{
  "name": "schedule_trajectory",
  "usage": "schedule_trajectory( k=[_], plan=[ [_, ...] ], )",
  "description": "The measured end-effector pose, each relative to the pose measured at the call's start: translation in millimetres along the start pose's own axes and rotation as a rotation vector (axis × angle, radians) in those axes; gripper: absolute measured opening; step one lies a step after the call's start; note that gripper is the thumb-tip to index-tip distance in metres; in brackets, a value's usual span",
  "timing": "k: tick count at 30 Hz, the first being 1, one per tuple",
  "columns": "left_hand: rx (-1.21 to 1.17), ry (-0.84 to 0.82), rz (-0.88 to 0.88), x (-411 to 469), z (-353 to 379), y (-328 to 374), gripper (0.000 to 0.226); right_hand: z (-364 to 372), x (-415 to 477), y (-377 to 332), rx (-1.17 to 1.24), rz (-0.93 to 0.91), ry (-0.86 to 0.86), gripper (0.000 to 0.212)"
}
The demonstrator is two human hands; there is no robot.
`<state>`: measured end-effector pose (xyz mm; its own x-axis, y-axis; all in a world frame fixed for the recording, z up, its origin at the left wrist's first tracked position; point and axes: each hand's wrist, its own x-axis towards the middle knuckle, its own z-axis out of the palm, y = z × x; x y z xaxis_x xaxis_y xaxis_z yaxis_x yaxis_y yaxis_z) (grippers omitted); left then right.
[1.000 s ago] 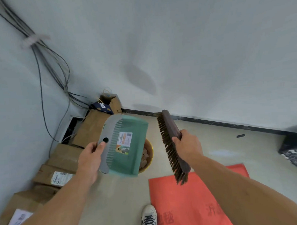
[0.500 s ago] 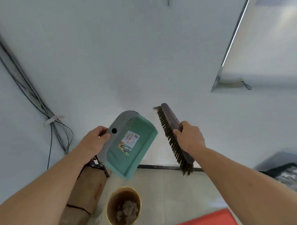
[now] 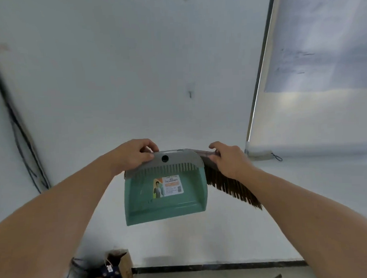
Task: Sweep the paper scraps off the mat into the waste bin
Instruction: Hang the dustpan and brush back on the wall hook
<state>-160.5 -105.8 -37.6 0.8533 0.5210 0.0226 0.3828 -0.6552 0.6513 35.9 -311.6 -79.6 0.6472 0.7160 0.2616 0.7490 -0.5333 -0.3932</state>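
I hold a green dustpan (image 3: 166, 204) with a grey top edge up in front of the white wall, its open mouth hanging down. My left hand (image 3: 135, 155) grips its grey top at the left. My right hand (image 3: 229, 160) grips the dark wooden back of a hand brush (image 3: 232, 187), whose brown bristles slope down to the right. The brush end touches the dustpan's right top corner. The mat, the paper scraps and the waste bin are out of view.
The white wall fills most of the view. A whiteboard (image 3: 321, 51) with a metal frame hangs at the right. Dark cables (image 3: 18, 132) run down the left wall. Cardboard boxes (image 3: 120, 268) stand at the bottom left by the black skirting (image 3: 214, 266).
My view has tilted up from the floor to the wall; the bin and red mat dropped out of sight. Both hands rose and came together, so the brush now meets the dustpan's top.
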Motion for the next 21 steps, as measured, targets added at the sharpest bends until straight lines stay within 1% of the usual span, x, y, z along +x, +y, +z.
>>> schedule_trajectory(
  k=[2, 4, 9, 13, 16, 18, 21],
  plan=[
    [0.039, -0.032, 0.047, 6, -12, 19, 0.013, -24, 6, -6, -0.024, -0.059, -0.11, 0.039],
    [0.076, -0.069, 0.074, 11, -18, 36, 0.014, -42, 10, -10, -0.057, -0.08, -0.178, 0.041],
    [0.146, -0.115, 0.109, 31, -25, 66, 0.017, -63, 20, -7, -0.178, -0.073, -0.234, 0.04],
    [0.158, -0.054, 0.125, 59, -26, 72, 0.016, -65, 33, 15, -0.178, -0.02, -0.198, 0.039],
    [0.064, 0.018, 0.125, 86, -25, 76, 0.012, -63, 52, 36, -0.22, 0.027, -0.196, 0.034],
    [0.005, 0.037, 0.116, 105, -25, 80, 0.015, -65, 70, 47, -0.261, 0.038, -0.208, 0.031],
    [0.005, 0.085, 0.115, 141, -25, 87, 0.018, -75, 105, 59, -0.298, 0.031, -0.205, 0.035]
  ],
)
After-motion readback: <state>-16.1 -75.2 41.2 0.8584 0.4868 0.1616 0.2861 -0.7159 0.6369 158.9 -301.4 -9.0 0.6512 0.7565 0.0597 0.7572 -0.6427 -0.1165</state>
